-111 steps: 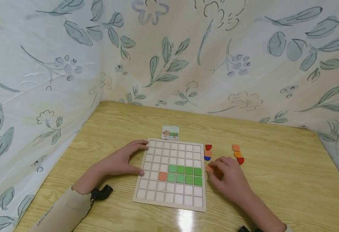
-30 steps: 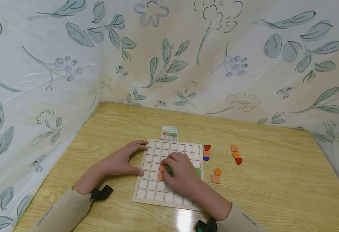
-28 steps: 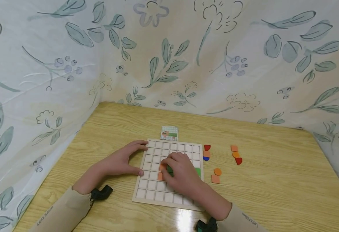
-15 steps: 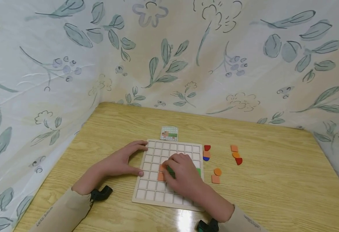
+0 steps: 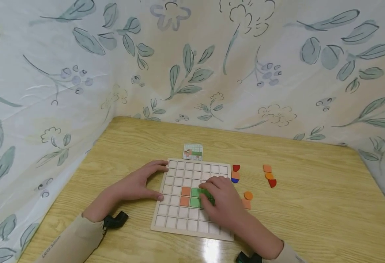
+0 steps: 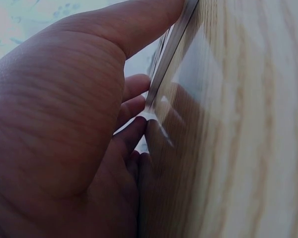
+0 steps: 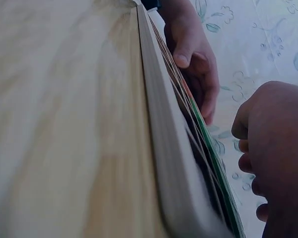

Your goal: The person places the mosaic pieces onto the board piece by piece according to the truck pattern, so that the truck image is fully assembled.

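Note:
My left hand (image 5: 136,182) rests at the left edge of a wooden grid board (image 5: 176,221), thumb and fingers spread and touching its rim. The left wrist view shows the thumb (image 6: 144,25) along that edge. My right hand (image 5: 224,201) hovers over the board's right half, fingers loosely bent, with no piece seen in them. In the right wrist view the right hand (image 7: 283,144) stands apart from the board. Two orange square tiles (image 5: 185,191) sit one above the other, beside two rows of green tiles (image 5: 195,202). The right hand hides the rows' right part.
A small picture card (image 5: 193,151) lies behind the board. To its right are a red piece (image 5: 236,168), an orange square and a blue piece (image 5: 234,180). An orange disc (image 5: 248,195) lies nearer. Farther right are another orange square (image 5: 267,168), a disc and a red piece.
The right hand took an orange square from the table right of the board, set it above the first orange tile, then let go and moved right. The left hand has stayed put.

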A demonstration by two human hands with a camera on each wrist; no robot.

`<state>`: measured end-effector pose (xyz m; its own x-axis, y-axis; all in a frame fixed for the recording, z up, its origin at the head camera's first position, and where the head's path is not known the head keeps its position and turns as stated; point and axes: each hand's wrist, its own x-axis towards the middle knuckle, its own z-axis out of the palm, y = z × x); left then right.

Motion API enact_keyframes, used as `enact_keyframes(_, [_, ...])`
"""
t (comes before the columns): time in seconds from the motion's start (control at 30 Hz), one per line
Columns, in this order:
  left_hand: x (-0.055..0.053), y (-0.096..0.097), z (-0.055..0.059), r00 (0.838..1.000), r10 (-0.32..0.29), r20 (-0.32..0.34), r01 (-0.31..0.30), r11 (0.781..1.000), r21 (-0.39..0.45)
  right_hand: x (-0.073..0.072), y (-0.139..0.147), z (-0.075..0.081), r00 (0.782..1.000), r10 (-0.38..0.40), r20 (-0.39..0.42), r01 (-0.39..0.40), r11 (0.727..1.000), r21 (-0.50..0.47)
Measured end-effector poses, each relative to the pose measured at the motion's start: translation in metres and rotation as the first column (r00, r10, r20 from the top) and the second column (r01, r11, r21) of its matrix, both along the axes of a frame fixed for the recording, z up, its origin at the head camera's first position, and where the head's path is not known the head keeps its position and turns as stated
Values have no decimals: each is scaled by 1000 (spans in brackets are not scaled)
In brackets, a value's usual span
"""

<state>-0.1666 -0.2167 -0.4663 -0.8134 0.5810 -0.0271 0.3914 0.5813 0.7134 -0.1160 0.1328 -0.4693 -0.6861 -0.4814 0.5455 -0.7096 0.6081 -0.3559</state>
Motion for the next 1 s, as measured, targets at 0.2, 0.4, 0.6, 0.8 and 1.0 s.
enact_keyframes(0.2, [0,1,2,1000,2,5,-2,1000,12,6,29,2,999,-37,-2,37,999,-16])
enact_keyframes(0.4, [0,0,2,1000,2,13,-2,1000,12,10,56,3,999,-48,9,48,998,-51])
enact_keyframes(0.6, [0,1,3,1000,1,18,-1,1000,13,15,78,0,996,-84,31,85,996,-22])
enact_keyframes(0.8, [1,1,5,1000,8,25,-8,1000,15,18,99,-3,992,-124,1,124,992,15])
enact_keyframes(1.0, [1,2,7,1000,5,26,-6,1000,21,24,111,-5,989,-144,-15,145,989,26])
